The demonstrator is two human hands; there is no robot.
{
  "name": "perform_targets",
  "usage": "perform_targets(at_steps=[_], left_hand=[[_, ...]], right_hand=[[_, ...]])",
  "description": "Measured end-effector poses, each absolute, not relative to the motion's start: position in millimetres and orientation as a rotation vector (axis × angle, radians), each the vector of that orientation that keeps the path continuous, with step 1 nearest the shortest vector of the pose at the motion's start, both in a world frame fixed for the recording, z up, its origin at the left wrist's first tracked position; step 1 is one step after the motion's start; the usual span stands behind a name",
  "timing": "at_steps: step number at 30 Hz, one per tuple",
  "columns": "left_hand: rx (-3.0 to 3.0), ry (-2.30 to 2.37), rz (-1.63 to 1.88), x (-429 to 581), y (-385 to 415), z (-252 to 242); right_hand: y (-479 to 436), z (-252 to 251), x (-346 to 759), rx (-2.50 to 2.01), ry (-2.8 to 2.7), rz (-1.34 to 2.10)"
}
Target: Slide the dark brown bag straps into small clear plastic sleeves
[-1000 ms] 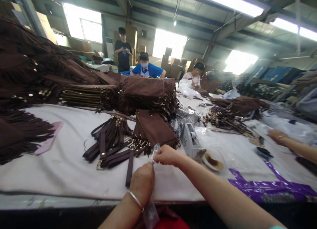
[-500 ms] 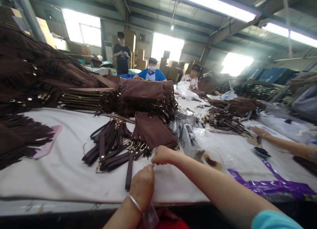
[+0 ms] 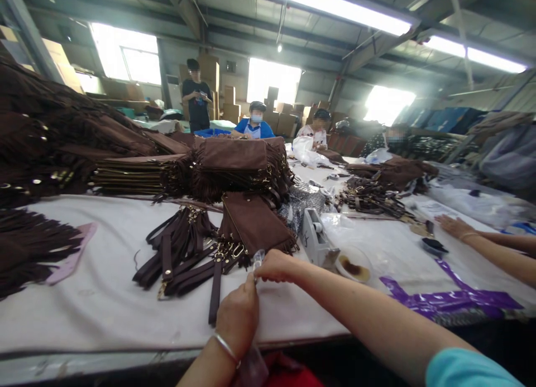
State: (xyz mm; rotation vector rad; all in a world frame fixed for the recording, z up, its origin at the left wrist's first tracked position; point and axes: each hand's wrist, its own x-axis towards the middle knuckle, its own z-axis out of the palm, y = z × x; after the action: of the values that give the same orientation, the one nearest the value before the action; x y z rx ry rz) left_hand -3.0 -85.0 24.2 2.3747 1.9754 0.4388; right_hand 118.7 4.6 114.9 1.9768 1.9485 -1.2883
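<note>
My left hand [image 3: 239, 311], with a silver bangle at the wrist, is closed on clear plastic [image 3: 256, 366] that hangs below it. My right hand [image 3: 274, 266] pinches the bunched top of the same plastic, close beside the left fingertips. Just beyond both hands lies a brown fringed bag [image 3: 256, 222] with gold clasps. Dark brown straps [image 3: 166, 258] with gold hooks are piled to its left. A grey tape dispenser [image 3: 315, 242] stands to the right of the bag.
Stacked brown bags [image 3: 234, 155] stand behind, and a large heap rises at the left. A round dish [image 3: 354, 266] and purple tape [image 3: 452, 300] lie to the right. A co-worker's hands [image 3: 456, 228] reach in at the right. Several people are at the back.
My hands stay together on the plastic, with only a slight shift. The view has turned a little to the right. At the right, a second forearm of the co-worker has come into view.
</note>
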Motion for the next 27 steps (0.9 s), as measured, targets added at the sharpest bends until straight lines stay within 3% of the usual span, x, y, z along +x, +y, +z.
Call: perform_targets(at_steps=[9,17,27], left_hand=[[2.058,1.851,0.680,-7,-81,41],[1.744,1.712,0.851,-4,-78,52],[0.813,1.272,0.887,-5,-79,47]], right_hand=[[-6,94,144,1.917,1.931,-1.793],[-23,70,148,2.122,1.959,-1.874],[-33,52,134,2.242,2.031,-2.047]])
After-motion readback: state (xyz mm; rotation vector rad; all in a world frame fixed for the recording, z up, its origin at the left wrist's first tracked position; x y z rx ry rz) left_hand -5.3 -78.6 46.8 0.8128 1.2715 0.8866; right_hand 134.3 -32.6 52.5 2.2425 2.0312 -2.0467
